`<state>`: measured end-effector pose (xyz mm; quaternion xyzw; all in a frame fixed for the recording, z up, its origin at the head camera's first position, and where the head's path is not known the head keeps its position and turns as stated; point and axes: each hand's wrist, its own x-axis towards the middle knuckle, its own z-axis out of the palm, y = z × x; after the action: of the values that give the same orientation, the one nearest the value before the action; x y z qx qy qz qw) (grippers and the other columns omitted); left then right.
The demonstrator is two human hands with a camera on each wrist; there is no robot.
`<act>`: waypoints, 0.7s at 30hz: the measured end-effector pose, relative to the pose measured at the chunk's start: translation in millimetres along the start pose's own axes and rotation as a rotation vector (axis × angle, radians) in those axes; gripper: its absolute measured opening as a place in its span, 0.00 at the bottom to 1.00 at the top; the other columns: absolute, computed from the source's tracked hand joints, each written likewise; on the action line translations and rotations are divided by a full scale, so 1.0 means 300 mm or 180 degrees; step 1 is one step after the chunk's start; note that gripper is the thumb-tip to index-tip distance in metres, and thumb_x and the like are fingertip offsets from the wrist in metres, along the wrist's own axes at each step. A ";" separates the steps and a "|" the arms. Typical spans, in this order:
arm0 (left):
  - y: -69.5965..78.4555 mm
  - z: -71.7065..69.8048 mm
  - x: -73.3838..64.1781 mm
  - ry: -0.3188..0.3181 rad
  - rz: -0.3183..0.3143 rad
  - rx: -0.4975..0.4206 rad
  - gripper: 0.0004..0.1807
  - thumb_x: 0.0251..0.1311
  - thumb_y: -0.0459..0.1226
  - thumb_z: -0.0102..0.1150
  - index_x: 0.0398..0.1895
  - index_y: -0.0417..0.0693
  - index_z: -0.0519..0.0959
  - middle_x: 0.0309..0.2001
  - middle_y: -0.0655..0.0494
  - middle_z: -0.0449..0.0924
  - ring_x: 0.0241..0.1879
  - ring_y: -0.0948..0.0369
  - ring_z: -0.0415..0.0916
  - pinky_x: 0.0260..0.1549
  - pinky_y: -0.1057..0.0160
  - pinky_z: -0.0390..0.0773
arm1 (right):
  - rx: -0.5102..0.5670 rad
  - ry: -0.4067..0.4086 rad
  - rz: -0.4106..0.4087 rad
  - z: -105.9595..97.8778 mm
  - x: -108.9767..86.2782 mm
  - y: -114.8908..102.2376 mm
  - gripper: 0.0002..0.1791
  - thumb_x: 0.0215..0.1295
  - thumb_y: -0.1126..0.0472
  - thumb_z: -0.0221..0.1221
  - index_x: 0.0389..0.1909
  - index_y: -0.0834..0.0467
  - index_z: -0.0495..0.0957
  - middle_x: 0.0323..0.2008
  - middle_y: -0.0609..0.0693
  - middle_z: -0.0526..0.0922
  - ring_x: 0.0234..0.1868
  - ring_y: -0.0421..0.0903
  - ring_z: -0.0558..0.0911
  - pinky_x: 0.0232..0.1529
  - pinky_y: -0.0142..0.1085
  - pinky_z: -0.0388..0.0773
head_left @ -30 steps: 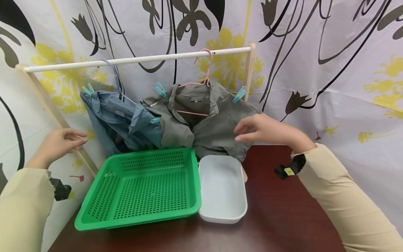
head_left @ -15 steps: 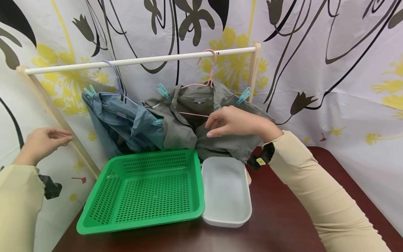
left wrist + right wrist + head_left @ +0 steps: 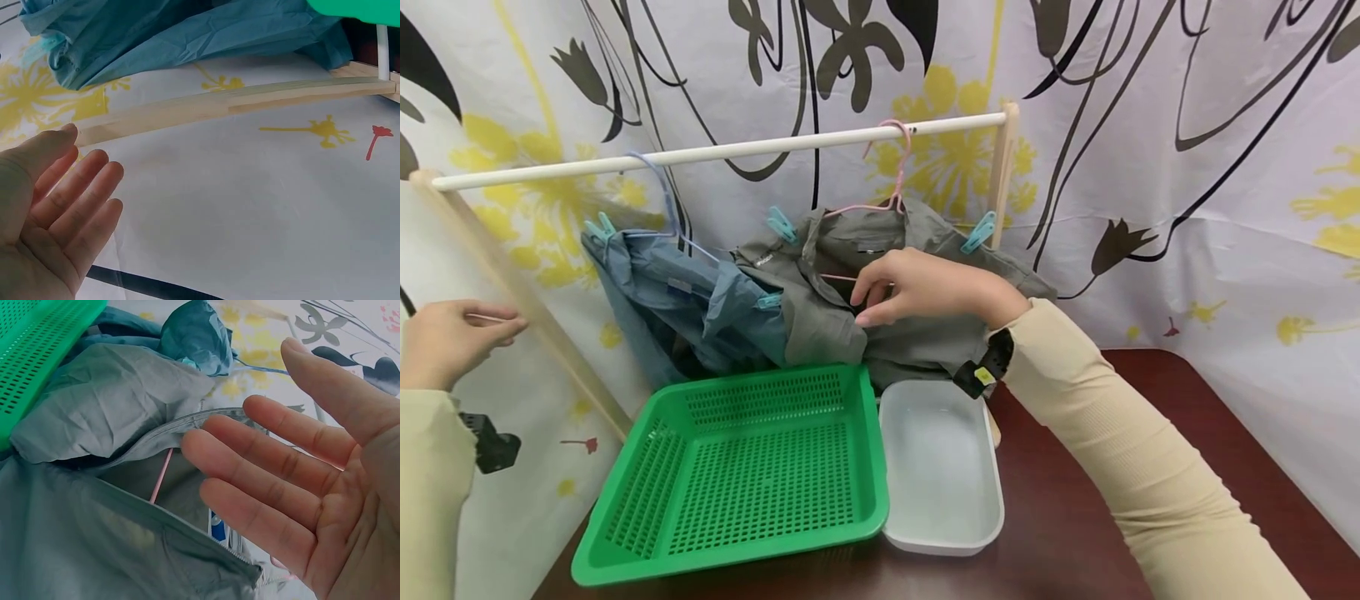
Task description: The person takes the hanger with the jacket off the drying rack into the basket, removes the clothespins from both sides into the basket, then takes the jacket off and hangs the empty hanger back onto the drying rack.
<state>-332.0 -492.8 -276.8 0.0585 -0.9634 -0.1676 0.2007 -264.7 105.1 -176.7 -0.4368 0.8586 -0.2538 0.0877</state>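
In the head view a grey jacket (image 3: 940, 333) hangs on a pink hanger (image 3: 901, 171), a light blue clothespin (image 3: 979, 232) on one shoulder and another clothespin (image 3: 782, 224) on the other. Left of it, a blue garment (image 3: 688, 296) hangs on a blue hanger (image 3: 664, 187), also with clothespins. My right hand (image 3: 917, 287) hovers before the grey jacket's open collar, fingers loosely bent and holding nothing; the right wrist view shows its bare palm. My left hand (image 3: 456, 342) floats beside the rack's left post, fingers relaxed, with nothing in it.
The rack has a white rod (image 3: 722, 150) and wooden posts (image 3: 527, 300). A green basket (image 3: 730, 567) and a white tray (image 3: 942, 546) stand side by side on the dark red table (image 3: 1060, 500), below the clothes. A patterned curtain (image 3: 1210, 192) hangs behind.
My right hand has moved left, from the jacket's right side to before its collar. My left hand has drifted left, away from the clothes. The view has shifted slightly.
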 end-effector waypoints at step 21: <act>0.240 -0.042 -0.117 0.0559 -0.0389 -0.0356 0.13 0.60 0.42 0.54 0.36 0.39 0.76 0.21 0.51 0.81 0.14 0.87 0.56 0.14 0.70 0.66 | 0.0113 -0.0040 -0.0258 0.049 0.134 0.033 0.17 0.60 0.58 0.60 0.46 0.64 0.77 0.36 0.49 0.82 0.37 0.39 0.80 0.39 0.33 0.75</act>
<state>-298.0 -422.9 -253.8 0.1204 -0.9259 -0.2272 0.2767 -290.4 72.9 -191.3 -0.4712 0.8349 -0.2696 0.0906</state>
